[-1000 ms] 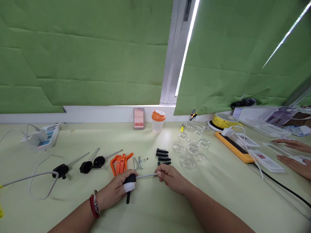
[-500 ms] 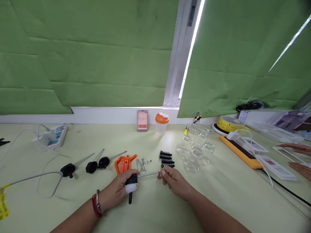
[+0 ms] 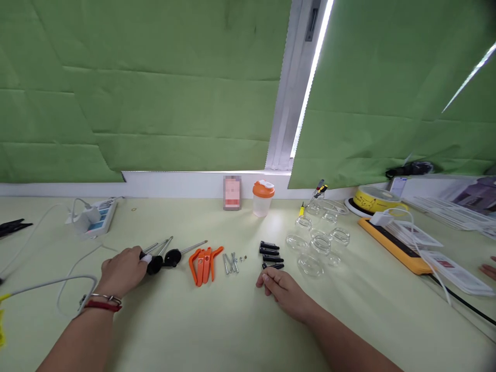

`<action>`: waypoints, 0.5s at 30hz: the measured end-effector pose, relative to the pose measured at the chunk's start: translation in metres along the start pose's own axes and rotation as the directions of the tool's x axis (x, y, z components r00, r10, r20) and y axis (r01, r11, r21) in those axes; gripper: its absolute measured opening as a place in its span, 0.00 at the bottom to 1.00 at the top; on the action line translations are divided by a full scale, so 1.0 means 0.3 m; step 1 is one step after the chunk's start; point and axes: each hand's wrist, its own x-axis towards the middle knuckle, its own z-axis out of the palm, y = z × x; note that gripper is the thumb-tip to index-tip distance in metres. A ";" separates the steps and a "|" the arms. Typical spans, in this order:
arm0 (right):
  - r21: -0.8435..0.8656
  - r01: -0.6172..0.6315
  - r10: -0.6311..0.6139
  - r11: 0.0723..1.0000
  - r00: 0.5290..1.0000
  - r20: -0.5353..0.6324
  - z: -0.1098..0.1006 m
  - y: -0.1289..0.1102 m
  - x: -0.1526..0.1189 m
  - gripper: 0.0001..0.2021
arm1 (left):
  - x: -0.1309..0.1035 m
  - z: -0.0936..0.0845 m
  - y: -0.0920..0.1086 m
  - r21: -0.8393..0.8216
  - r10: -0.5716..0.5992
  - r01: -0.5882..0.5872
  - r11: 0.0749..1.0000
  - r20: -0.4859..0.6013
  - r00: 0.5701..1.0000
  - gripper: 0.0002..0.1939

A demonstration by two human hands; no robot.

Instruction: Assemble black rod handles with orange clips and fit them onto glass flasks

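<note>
My left hand [image 3: 122, 271], a white wrap on one fingertip, is closed at the left end of a group of black-headed metal rods [image 3: 173, 257]. Its fingers appear wrapped round one such rod, whose head they mostly hide. My right hand [image 3: 284, 294] rests low over the table with fingers curled and thumb pressed to the index finger; anything pinched there is too small to make out. Just beyond it lie several black pieces with springs [image 3: 270, 253]. Between the hands are orange lever-like parts [image 3: 203, 266], metal screws [image 3: 231, 262] and tiny hardware [image 3: 242, 258].
Clear glass jars and lids [image 3: 320, 243] stand right of centre. An orange-lidded cup [image 3: 262, 199] and a phone-like device [image 3: 232, 192] are by the wall. A power strip [image 3: 104, 217] with cables lies left; an orange-edged power strip [image 3: 393, 245] lies right. Another person's hand [image 3: 489, 268] shows at right.
My left hand has moved left from the centre to the group of rods, taking the black-headed rod away from my right hand. My right hand stays nearly in place, still closed.
</note>
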 end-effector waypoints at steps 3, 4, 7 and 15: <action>0.000 -0.006 0.006 1.000 1.000 0.003 -0.001 0.000 0.003 0.20 | -0.003 0.019 0.003 -0.010 0.013 -0.012 1.000 0.022 1.000 0.10; -0.001 -0.007 0.007 1.000 1.000 0.004 -0.001 -0.001 0.003 0.20 | -0.005 0.021 0.005 -0.012 0.017 -0.017 1.000 0.026 1.000 0.10; -0.008 -0.010 0.010 1.000 1.000 0.004 -0.002 -0.005 0.002 0.20 | -0.010 0.016 0.012 -0.025 0.034 -0.033 0.999 0.031 0.999 0.11; -0.034 0.004 -0.004 0.999 1.000 -0.012 0.000 -0.005 -0.003 0.20 | -0.006 -0.033 -0.016 -0.038 -0.160 0.156 0.987 -0.154 0.975 0.18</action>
